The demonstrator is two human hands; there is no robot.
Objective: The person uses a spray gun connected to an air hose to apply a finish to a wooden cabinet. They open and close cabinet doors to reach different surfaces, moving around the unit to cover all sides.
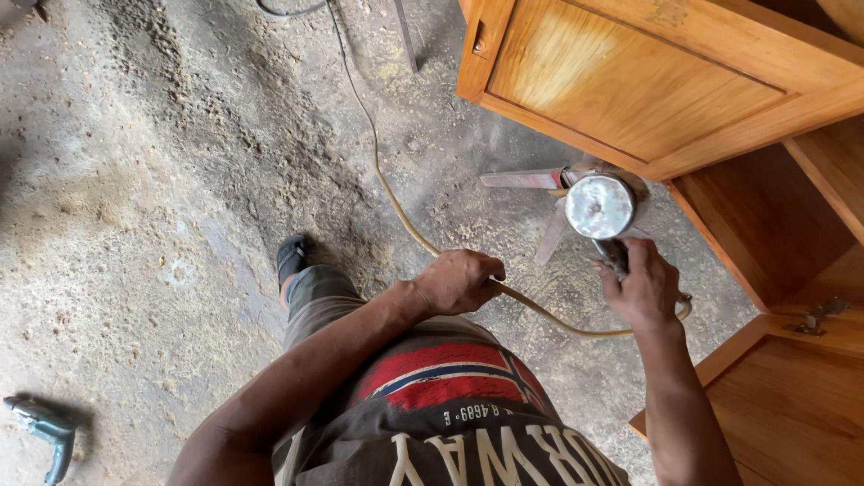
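We are holding the spray gun (601,209) tight in our right hand (643,288) near the wooden cabinet (666,81), while our left hand (461,281) is gripping the yellow hose (396,202), keeping it away.

woodworking shop | sawdust-strewn concrete floor (162,180) | unfinished wooden cabinet (648,81) | power drill (45,432) on the floor

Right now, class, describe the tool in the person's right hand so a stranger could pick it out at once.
Start at the open wooden cabinet on the right. Just in front of its door, the right hand grips a spray gun topped by a round metal cup. A yellowish hose runs from it through the left hand; the only other tool, a green drill, lies far off on the dusty floor.
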